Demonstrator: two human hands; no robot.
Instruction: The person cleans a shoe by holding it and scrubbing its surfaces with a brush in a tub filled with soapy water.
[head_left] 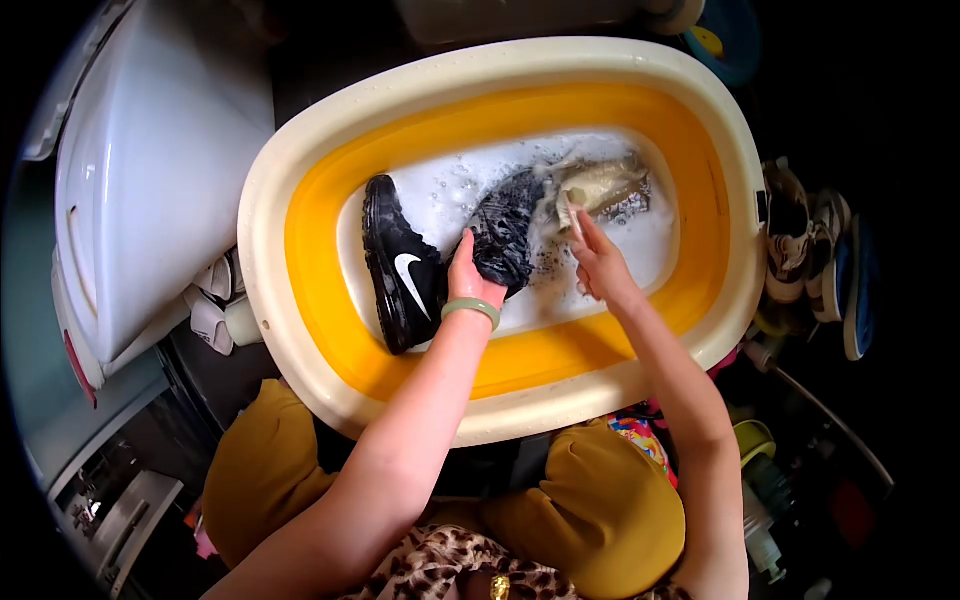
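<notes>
My left hand point(474, 277), with a green bangle at the wrist, is closed around a wet black mesh shoe point(507, 222) in the basin. Beside it on the left, a black sneaker point(398, 272) with a white swoosh lies on its side. My right hand point(603, 258) grips a pale-handled brush point(573, 212), its head not clearly visible. Just beyond that hand, a cream-coloured item point(606, 186) sits in the suds, blurred and partly under water; I cannot tell its kind. Soapy water point(625, 245) covers the basin floor.
The large oval basin point(500, 408) has a cream rim and yellow walls, and stands in front of my knees. A white glossy fixture point(170, 170) is at the left. Several shoes point(825, 250) stand at the right, and pale slippers point(212, 312) lie at the left.
</notes>
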